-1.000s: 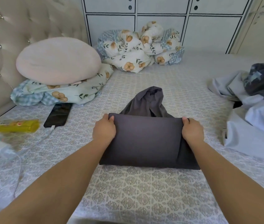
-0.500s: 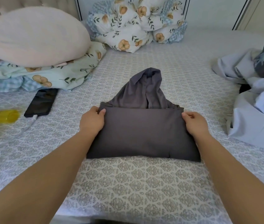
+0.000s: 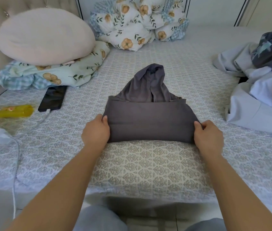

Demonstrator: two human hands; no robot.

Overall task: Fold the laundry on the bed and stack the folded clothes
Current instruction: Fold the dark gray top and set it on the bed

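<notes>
The dark grey garment [image 3: 150, 120] lies at the centre of the patterned bed [image 3: 148, 164], folded into a flat band, with its hood pointing to 12 o'clock. The left hand [image 3: 96, 130] grips the band's 9 o'clock end, thumb on top. The right hand [image 3: 208, 135] grips the 3 o'clock end likewise. Both forearms extend straight forward. Count: one garment in hand, one unfolded laundry pile [image 3: 262, 84] at 3 o'clock, one phone [image 3: 52, 98] at 10 o'clock.
</notes>
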